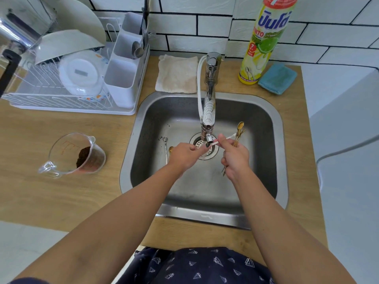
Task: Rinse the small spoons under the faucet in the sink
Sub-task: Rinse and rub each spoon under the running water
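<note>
Over the steel sink point(143, 119), both hands meet just below the chrome faucet point(209, 111) spout, above the drain point(203, 147). My right hand point(233, 156) pinches a small silver spoon point(225, 138) by its handle, bowl at the spout, and also grips a bunch of small gold spoons point(239, 132) that stick up from the fist. My left hand point(185, 155) touches the silver spoon's bowl with its fingertips. On the sink floor to the left lie a silver spoon point(165, 147) and a gold spoon point(170, 149), partly hidden by my left hand.
A glass measuring cup point(75, 155) with brown grounds stands on the wooden counter at left. Behind it is a dish rack point(73, 78) with bowls and a cutlery holder. A beige cloth point(177, 73), a dish soap bottle point(264, 39) and a blue sponge point(276, 78) sit behind the sink.
</note>
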The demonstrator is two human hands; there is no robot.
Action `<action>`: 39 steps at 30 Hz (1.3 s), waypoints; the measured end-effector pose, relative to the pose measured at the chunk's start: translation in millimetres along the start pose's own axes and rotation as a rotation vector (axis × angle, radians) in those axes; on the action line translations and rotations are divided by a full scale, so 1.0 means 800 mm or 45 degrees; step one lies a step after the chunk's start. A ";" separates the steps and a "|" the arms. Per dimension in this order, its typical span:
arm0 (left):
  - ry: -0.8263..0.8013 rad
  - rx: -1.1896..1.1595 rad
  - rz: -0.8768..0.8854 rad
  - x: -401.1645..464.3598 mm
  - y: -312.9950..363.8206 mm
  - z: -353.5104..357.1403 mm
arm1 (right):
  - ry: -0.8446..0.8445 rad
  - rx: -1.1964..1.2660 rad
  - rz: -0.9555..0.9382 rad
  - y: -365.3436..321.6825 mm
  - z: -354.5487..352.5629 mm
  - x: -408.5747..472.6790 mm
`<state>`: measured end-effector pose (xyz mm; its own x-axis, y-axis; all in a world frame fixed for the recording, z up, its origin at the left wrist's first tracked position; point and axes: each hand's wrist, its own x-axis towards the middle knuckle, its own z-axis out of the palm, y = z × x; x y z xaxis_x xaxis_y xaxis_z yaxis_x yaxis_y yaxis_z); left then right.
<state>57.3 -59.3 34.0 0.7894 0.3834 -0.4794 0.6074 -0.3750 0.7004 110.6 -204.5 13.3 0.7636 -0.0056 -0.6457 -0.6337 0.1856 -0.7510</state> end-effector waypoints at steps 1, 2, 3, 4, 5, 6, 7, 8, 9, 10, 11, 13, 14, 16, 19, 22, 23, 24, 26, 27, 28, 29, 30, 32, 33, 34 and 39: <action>-0.019 0.006 0.005 -0.002 -0.001 0.000 | -0.008 -0.015 -0.012 -0.002 -0.001 0.001; -0.082 -0.030 0.025 -0.003 -0.003 -0.002 | -0.013 -0.013 -0.024 -0.003 -0.003 0.002; -0.183 -0.111 0.043 -0.003 -0.007 -0.003 | -0.012 0.004 -0.034 -0.005 -0.006 0.004; -0.301 -0.211 0.033 -0.003 -0.012 -0.005 | -0.013 0.023 -0.037 -0.007 -0.008 0.005; -0.399 -0.304 -0.002 -0.004 -0.015 -0.006 | -0.027 0.033 -0.034 -0.009 -0.009 0.006; -0.448 -0.381 -0.049 -0.004 -0.018 -0.008 | -0.054 0.032 -0.025 -0.009 -0.010 0.007; -0.444 -0.430 -0.088 -0.005 -0.020 -0.009 | -0.088 0.028 -0.010 -0.008 -0.008 0.006; -0.408 -0.442 -0.111 -0.004 -0.020 -0.010 | -0.118 0.029 0.006 -0.007 -0.007 0.005; -0.361 -0.417 -0.111 -0.004 -0.019 -0.011 | -0.140 0.034 0.018 -0.005 -0.005 0.003; -0.313 -0.356 -0.095 -0.004 -0.017 -0.011 | -0.153 0.033 0.025 -0.002 -0.003 0.002; -0.265 -0.289 -0.063 -0.004 -0.014 -0.011 | -0.162 0.024 0.028 0.000 -0.001 0.000; -0.186 -0.117 0.016 -0.005 -0.005 -0.013 | -0.180 -0.006 0.027 0.002 0.001 -0.002; -0.164 -0.010 0.042 -0.005 -0.002 -0.014 | -0.186 -0.014 0.022 0.001 0.000 -0.002; -0.185 0.174 0.073 -0.005 0.002 -0.015 | -0.195 -0.026 0.010 -0.003 -0.002 -0.001; -0.479 -0.049 0.034 -0.009 0.002 -0.018 | -0.163 0.014 0.008 -0.007 0.000 0.000; -0.644 -0.424 -0.099 -0.014 -0.001 -0.016 | -0.210 -0.036 0.023 -0.001 0.005 -0.005; -0.633 -0.472 -0.132 -0.017 -0.001 -0.015 | -0.270 -0.092 0.028 0.004 0.009 -0.010; -0.624 -0.497 -0.156 -0.019 -0.001 -0.015 | -0.335 -0.147 0.030 0.011 0.011 -0.015; -0.624 -0.508 -0.187 -0.022 -0.003 -0.018 | -0.401 -0.220 0.017 0.019 0.015 -0.022; -0.624 -0.511 -0.205 -0.025 -0.005 -0.021 | -0.374 -0.227 0.009 0.018 0.016 -0.021; -0.622 -0.517 -0.222 -0.027 -0.008 -0.024 | -0.317 -0.207 0.001 0.015 0.015 -0.017; -0.617 -0.526 -0.236 -0.029 -0.011 -0.026 | -0.250 -0.170 -0.006 0.009 0.014 -0.012; -0.610 -0.536 -0.252 -0.030 -0.013 -0.027 | -0.193 -0.141 -0.008 0.005 0.011 -0.006; -0.591 -0.543 -0.281 -0.030 -0.013 -0.028 | -0.173 -0.151 -0.006 0.004 0.008 -0.003; -0.587 -0.549 -0.294 -0.029 -0.013 -0.028 | -0.215 -0.186 -0.011 0.006 0.009 -0.005; -0.591 -0.561 -0.300 -0.029 -0.012 -0.027 | -0.277 -0.237 -0.020 0.011 0.010 -0.009; -0.515 -0.454 -0.294 -0.023 -0.022 -0.020 | -0.193 -0.185 0.007 0.011 0.008 -0.007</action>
<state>30.6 -46.2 39.6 0.6542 0.0425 -0.7551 0.7553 0.0142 0.6552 101.9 -196.4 11.5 0.7632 0.1450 -0.6296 -0.6405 0.0416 -0.7668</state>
